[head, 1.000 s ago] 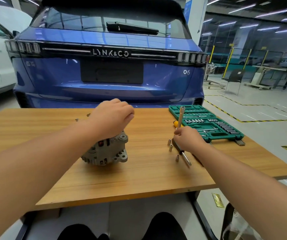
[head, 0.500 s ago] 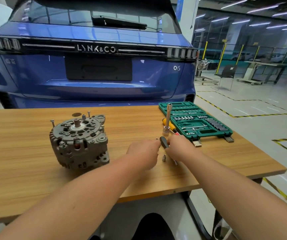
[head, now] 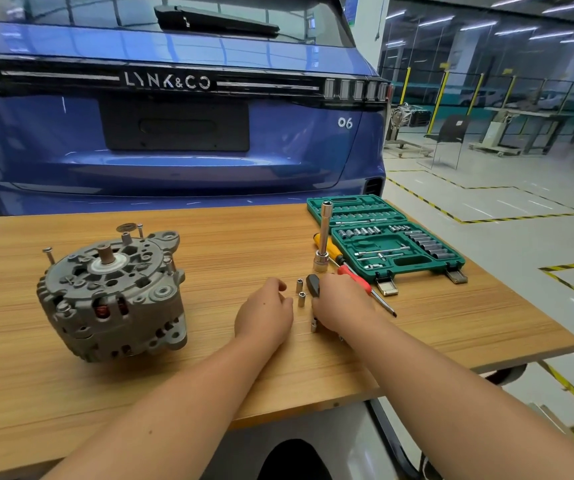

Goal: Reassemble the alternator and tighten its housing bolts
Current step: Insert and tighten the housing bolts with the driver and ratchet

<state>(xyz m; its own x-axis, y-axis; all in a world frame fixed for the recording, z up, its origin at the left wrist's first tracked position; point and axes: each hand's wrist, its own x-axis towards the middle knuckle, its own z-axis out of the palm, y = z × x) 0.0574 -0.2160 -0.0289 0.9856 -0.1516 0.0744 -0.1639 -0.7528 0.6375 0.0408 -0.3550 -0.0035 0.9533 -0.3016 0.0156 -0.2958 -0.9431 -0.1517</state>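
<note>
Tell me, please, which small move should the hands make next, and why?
Probably the left hand should pick one of the small sockets standing beside it and fit it to the ratchet that the right hand holds. The alternator sits untouched, its long bolts sticking up, not yet tightened.

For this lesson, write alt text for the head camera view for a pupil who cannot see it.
A person's right hand grips a black-handled ratchet and the left hand rests beside small sockets on a wooden table. A grey alternator stands left; a green socket set lies open right.
</note>
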